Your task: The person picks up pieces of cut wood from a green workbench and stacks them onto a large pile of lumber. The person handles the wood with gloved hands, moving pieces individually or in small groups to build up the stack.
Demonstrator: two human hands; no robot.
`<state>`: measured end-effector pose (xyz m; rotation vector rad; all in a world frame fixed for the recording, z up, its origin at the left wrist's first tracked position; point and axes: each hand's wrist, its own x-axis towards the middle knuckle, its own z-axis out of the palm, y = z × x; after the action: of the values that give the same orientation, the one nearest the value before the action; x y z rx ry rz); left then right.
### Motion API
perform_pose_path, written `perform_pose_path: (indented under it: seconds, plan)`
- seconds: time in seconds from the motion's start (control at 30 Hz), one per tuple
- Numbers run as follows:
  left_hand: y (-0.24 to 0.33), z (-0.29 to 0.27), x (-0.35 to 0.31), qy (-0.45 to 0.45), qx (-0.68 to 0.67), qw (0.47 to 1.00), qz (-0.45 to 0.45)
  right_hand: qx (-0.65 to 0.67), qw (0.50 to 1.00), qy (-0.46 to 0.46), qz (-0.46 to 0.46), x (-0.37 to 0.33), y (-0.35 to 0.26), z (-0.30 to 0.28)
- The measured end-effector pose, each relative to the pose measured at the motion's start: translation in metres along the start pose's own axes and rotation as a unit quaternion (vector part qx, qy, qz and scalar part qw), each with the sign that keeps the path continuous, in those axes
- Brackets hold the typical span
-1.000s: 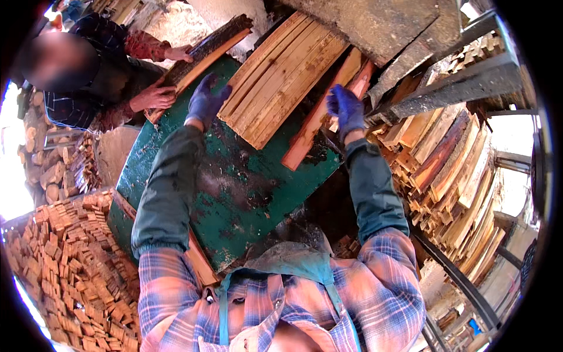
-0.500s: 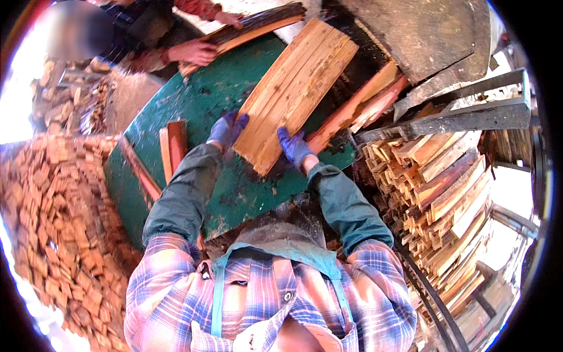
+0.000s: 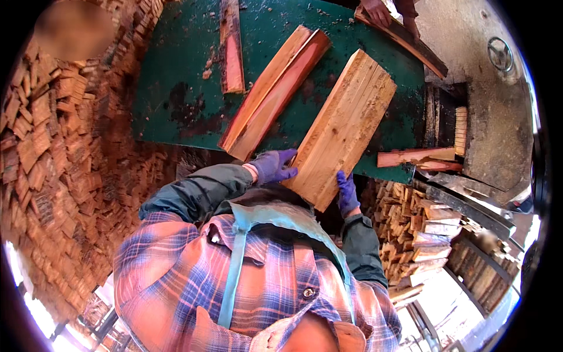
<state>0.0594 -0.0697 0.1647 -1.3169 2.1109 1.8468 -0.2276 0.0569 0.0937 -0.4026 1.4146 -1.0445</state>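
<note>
A wide, rough-sawn wooden slab [image 3: 347,120] slants over the green table top, its near end close to my apron. My left hand [image 3: 272,166], in a purple glove, grips its left edge near that end. On the opposite edge, my gloved right hand [image 3: 347,193] holds it with the thumb pointing up along the side. The undersides of my grip are hidden. Just left of the slab lies a split piece of wood with reddish sides [image 3: 275,94]. Farther left there is a narrower reddish strip [image 3: 233,53].
The green table [image 3: 176,53] carries dark stains and wood crumbs. At the far right a co-worker's hands [image 3: 378,10] hold a bark-edged strip [image 3: 404,41]. Reddish offcuts [image 3: 416,156] lie by a machine with a handwheel [image 3: 500,55]. Stacked wood rises left [image 3: 64,176] and right [image 3: 404,234].
My view has turned left, bringing more of the table and the left stack into sight. The slab has come closer to my body, still between both hands.
</note>
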Motion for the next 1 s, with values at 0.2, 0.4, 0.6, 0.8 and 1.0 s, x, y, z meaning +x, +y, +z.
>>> perform_pose_path:
  seconds: [0.2,0.4,0.6,0.8,1.0]
  plan:
    - [-0.009,-0.064,-0.032,0.374,0.219,0.9,-0.037,-0.08,0.988,0.129,-0.041,-0.017,-0.022,0.02]
    - [-0.079,-0.054,-0.022,0.387,0.211,0.892,-0.098,-0.001,0.982,0.19,-0.005,-0.034,-0.08,0.031]
    - [-0.071,-0.069,-0.02,0.443,0.132,0.885,-0.053,-0.191,0.947,0.16,-0.203,-0.03,-0.095,0.121]
    - [-0.008,-0.072,-0.06,0.351,-0.173,0.906,0.163,-0.102,0.981,0.064,-0.15,-0.025,-0.086,0.159]
    - [-0.012,0.028,-0.042,0.065,-0.037,0.996,-0.038,0.003,0.992,0.103,0.08,-0.024,-0.064,0.015]
